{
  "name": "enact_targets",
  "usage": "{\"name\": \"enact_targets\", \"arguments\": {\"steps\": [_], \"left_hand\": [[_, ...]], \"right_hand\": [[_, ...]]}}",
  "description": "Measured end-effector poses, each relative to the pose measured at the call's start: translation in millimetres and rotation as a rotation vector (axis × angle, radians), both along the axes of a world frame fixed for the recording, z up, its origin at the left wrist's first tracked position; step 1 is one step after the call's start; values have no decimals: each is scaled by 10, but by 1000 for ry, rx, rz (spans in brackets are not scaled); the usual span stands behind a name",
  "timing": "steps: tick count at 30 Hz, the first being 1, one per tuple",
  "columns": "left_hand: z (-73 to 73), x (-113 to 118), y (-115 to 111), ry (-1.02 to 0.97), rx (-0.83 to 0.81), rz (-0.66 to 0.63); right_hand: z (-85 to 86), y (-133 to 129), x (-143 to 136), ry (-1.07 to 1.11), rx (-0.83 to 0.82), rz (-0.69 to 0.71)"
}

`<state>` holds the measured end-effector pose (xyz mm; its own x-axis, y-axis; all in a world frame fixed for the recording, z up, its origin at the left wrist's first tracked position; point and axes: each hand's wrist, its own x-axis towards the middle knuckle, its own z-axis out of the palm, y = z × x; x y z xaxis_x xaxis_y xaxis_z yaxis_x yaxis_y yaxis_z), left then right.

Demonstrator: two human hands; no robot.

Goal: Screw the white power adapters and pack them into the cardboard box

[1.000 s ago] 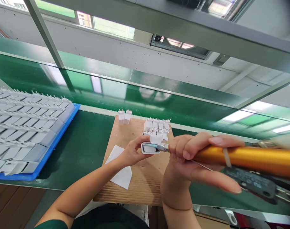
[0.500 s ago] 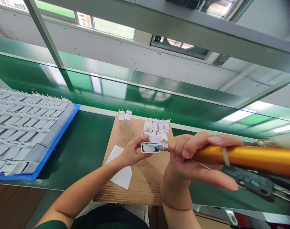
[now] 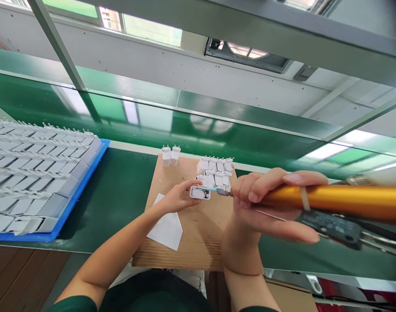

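Observation:
My left hand (image 3: 181, 196) has its fingers closed round the sides of a white charger housing (image 3: 199, 197), whose open face turns toward me and shows dark and white parts inside. My right hand (image 3: 266, 206) is wrapped round a thick gold tool like a dispensing pen (image 3: 350, 200), with a black lever switch (image 3: 334, 227) tied to its underside. The tool's pale blue tip (image 3: 209, 189) lies at the housing's upper edge; whether it touches is too small to tell. Just behind stand several white plug chargers (image 3: 215, 165) in rows.
Beneath my hands is a brown board (image 3: 198, 242) with a white paper sheet (image 3: 168, 232) on it. Two more plug chargers (image 3: 170, 156) stand at its far left corner. Left of it, a blue tray (image 3: 67, 216) holds many rows of white chargers. A grey frame bar (image 3: 59, 47) rises behind.
My left hand has shifted the housing slightly left and up in the view. The tool's tip has moved from inside the open face to its upper edge. Both hands keep their hold.

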<state>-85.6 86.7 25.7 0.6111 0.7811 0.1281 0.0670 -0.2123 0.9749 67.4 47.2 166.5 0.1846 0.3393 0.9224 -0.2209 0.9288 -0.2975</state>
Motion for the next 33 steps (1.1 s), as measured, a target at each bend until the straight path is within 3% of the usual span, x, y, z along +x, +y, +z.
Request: {"name": "enact_targets", "arguments": {"steps": [3,9,14,18,26,33], "left_hand": [[0,-184,159,72,-50,-144],[254,-593,323,169,-59,-263],[280,-775,423,364,-46,-134],[211,-765,456,463,-11,-76],[68,-468,362,382,238,136],[-89,-333,360,286,225,193]], "right_hand": [[4,53,19,0,-24,-43],[10,99,10,10,-31,-69],[-17,122,34,33,-19,-93],[-33,134,61,8,-20,-107],[-48,130,75,30,-24,-77],[-51,133,71,40,-32,-86]]}}
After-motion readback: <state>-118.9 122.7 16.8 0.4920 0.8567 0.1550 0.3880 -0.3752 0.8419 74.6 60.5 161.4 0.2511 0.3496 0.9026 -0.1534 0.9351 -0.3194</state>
